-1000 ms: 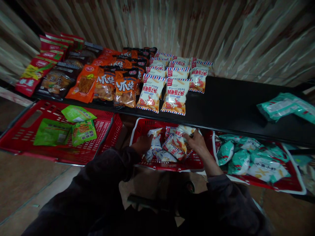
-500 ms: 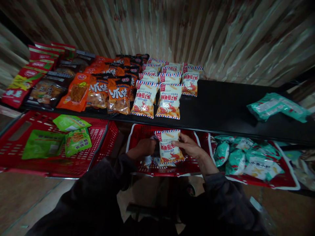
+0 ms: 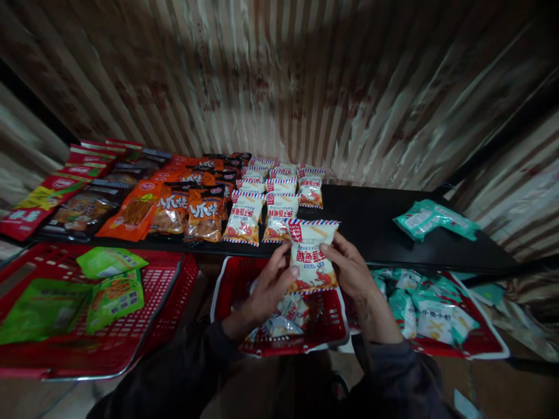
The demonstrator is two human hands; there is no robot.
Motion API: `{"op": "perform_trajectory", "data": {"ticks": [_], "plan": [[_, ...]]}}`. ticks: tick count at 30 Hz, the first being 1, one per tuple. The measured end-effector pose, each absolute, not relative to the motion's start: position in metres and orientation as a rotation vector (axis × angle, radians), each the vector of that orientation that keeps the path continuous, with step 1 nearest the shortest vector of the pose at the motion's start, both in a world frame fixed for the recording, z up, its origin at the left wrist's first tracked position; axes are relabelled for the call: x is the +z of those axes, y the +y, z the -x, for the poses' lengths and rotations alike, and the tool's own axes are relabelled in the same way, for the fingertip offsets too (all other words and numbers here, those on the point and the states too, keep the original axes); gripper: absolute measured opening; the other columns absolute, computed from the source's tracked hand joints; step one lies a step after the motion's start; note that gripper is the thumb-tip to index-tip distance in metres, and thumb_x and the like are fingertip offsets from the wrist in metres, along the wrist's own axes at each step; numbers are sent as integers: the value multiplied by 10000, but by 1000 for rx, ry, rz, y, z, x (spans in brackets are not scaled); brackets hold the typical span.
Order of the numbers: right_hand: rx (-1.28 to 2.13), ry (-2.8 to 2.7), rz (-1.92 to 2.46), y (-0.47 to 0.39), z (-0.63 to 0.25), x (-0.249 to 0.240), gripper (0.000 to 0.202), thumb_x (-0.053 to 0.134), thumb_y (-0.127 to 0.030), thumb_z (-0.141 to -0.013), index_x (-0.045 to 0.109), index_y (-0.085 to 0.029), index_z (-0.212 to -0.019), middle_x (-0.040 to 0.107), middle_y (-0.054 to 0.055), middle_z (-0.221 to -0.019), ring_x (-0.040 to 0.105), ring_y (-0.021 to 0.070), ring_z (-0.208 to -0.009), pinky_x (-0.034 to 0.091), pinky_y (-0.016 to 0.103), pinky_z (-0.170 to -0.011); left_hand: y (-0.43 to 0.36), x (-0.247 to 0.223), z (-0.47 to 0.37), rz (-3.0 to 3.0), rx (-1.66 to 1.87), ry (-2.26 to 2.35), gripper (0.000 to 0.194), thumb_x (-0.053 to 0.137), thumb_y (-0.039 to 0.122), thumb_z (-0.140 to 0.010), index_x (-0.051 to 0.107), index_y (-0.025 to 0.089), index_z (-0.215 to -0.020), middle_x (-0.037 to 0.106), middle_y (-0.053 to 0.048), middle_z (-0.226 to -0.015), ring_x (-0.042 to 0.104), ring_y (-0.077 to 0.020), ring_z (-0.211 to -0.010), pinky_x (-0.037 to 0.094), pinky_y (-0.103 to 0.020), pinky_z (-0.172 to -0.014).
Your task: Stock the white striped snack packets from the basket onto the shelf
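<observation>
A white snack bag (image 3: 311, 259) with red lettering and a striped edge is held upright above the middle red basket (image 3: 217, 297). My right hand (image 3: 349, 262) is closed on its right side, thumb across the front. At the left edge, my left hand (image 3: 271, 285) also grips the bag, with its thumb in front and fingertips partly hidden behind. Below my hands, more snack bags of this kind (image 3: 288, 317) lie in the basket. Similar white bags (image 3: 243, 216) stand in rows on the black shelf (image 3: 362, 224) just beyond.
Orange and black snack packs (image 3: 204, 214), dark packs (image 3: 85, 209) and red packs (image 3: 41, 203) fill the shelf's left side. Teal packs (image 3: 437, 220) lie at its right. A left basket (image 3: 161, 279) holds green packs (image 3: 116, 299); a right basket (image 3: 484, 320) holds teal-and-white bags (image 3: 437, 317).
The held snack bag has risen out of the middle basket towards the shelf's front edge. My left hand has moved from inside the basket onto the bag. The view has tilted up.
</observation>
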State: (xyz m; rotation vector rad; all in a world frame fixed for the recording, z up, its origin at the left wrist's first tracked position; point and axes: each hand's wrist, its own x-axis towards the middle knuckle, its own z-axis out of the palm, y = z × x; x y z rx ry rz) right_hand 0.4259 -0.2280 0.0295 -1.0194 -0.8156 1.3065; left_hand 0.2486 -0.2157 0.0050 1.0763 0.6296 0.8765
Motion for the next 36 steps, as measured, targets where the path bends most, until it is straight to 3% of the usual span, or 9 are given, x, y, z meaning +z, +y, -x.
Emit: {"op": "perform_trajectory", "data": {"ticks": [3,8,13,20,26,32,36], "plan": [[1223,-794,1026,-227,-429,40,454,844,-412,-668,698,-270,-1074,766,16,-998,703,230,-893,551,331,-781,-214,19,-267,-1064,936,655,726,699,338,-806,380,186,-1440,648,-139,-1285,627,-286,-1149,484,-440,-1004],[1021,-766,1142,-217,-451,39,410,841,-529,-627,735,-224,-879,746,6,-822,631,165,-706,483,266,-642,-201,16,-276,-1207,908,710,615,664,314,-816,476,179,-1385,667,-117,-1266,640,-277,-1119,506,-433,-983],[968,-769,1251,-212,-467,39,391,903,-489,-515,743,-210,-738,692,-27,-660,548,117,-603,417,236,-592,-192,11,-268,-1515,874,891,598,637,293,-813,506,202,-1389,643,-115,-1316,628,-280,-1133,494,-451,-1001],[816,-839,1296,-210,-455,38,357,847,-506,-575,703,-194,-670,642,-36,-613,511,107,-554,399,226,-529,-193,17,-260,-1687,728,921,603,616,324,-810,504,181,-1385,677,-119,-1252,666,-264,-1027,538,-429,-925],[684,-889,1373,-204,-453,28,331,732,-519,-717,669,-194,-723,623,-31,-632,481,106,-534,371,229,-493,-196,17,-260,-1652,692,909,638,611,338,-813,471,138,-1402,674,-137,-1254,661,-276,-1065,529,-433,-941],[600,-849,1417,-200,-454,23,317,728,-497,-729,659,-187,-726,609,-36,-610,493,113,-533,387,240,-505,-198,22,-260,-1585,649,876,607,596,324,-835,472,133,-1397,648,-142,-1307,638,-277,-1127,511,-424,-974],[583,-825,1302,-201,-450,29,353,733,-530,-741,671,-205,-867,709,-2,-775,625,147,-678,481,257,-610,-194,26,-258,-1474,730,827,539,601,328,-844,520,152,-1347,691,-121,-1234,660,-276,-1072,543,-425,-917]]}}
